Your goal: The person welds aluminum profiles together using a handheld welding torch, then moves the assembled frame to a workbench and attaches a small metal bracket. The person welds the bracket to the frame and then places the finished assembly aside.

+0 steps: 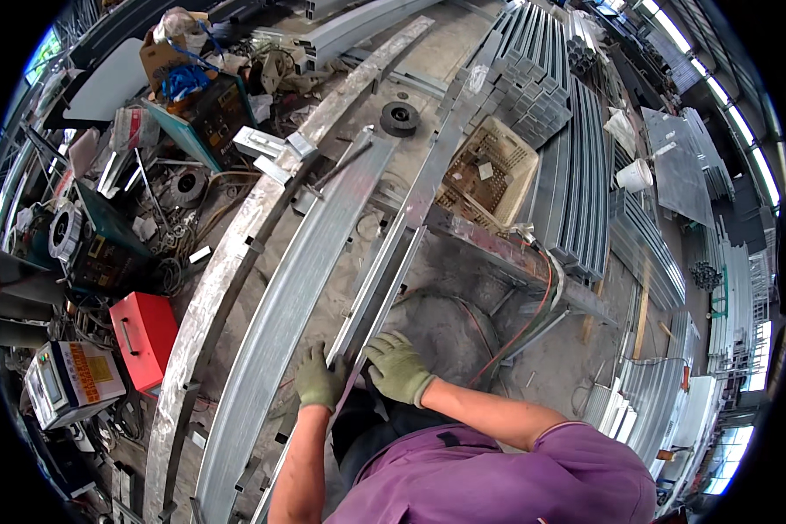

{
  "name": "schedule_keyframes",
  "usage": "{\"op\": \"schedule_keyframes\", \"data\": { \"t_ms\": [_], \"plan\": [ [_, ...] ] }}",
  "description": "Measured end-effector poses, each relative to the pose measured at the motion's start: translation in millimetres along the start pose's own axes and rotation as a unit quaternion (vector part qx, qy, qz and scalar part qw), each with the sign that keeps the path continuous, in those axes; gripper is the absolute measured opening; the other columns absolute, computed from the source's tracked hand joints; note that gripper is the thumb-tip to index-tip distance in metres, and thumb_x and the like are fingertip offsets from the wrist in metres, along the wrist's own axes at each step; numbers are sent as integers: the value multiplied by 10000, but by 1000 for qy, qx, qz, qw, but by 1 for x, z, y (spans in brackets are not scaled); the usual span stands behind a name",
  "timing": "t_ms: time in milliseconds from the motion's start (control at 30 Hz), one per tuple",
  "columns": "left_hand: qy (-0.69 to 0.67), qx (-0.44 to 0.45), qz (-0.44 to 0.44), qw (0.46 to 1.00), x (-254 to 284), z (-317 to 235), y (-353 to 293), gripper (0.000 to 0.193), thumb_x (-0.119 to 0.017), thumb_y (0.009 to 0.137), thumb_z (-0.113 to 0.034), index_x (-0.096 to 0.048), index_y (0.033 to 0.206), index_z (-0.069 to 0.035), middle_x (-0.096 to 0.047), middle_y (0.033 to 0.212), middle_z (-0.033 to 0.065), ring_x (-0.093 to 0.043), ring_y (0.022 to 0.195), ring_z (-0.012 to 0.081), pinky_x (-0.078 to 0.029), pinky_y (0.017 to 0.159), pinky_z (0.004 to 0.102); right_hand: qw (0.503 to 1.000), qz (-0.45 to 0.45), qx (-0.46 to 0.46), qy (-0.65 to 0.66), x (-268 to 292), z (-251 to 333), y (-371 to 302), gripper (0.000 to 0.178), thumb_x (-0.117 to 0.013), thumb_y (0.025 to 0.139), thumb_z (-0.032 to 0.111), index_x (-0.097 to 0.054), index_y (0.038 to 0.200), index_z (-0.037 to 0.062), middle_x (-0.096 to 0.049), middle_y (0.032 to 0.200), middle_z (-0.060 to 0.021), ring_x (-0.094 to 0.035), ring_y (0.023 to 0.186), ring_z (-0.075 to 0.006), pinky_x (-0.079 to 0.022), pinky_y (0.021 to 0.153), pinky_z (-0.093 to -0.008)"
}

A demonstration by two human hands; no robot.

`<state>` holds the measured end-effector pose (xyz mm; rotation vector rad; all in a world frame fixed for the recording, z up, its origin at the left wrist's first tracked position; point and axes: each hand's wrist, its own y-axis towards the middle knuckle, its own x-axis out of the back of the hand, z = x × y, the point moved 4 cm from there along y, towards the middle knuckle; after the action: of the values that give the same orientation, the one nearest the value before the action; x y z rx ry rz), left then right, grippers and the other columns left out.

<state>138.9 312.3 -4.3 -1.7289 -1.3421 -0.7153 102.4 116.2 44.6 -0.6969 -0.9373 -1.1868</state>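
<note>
Cluttered workshop floor; long metal channel between gloved hands, extending ahead

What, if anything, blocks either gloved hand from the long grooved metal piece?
Nothing visible: the left hand is at the left edge of the grooved metal piece, the right hand at its right; no object shows between.

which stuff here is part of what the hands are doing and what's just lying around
In use, judging by the hands:
- long narrow metal channel, with the gloved left hand and right hand at its near end

Apparently just lying about, untouched:
- red box
- cream plastic crate
- black reel
- white bucket
</note>
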Motion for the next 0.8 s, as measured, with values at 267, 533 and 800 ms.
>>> {"op": "schedule_keyframes", "data": {
  "t_ms": [267,533,800],
  "plan": [
    [28,-16,58,998,-26,-38,41,664,-753,904,-401,-602,1448,-51,-637,1437,249,-647,1266,470,-538,1043,565,971,109,-152,146,-24,-37,-44,427,-652,971,309,-726,1304,53,-739,1318,-173,-674,1231,-384,-505,1103,-497],
    [70,105,111,986,-61,-111,136,640,-802,881,-433,-669,1407,-93,-709,1334,226,-703,1186,448,-555,1012,560,949,178,-112,237,44,-180,31,367,-627,1021,348,-768,1244,93,-769,1226,-181,-712,1151,-395,-551,1036,-487],
    [85,241,122,959,-71,-112,145,387,-819,884,-356,-812,1131,-58,-808,1000,213,-796,912,369,-612,819,467,926,96,-339,139,137,-511,67,340,-635,993,367,-774,1184,122,-791,1076,-202,-754,1023,-428,-600,922,-511]
  ]
}}
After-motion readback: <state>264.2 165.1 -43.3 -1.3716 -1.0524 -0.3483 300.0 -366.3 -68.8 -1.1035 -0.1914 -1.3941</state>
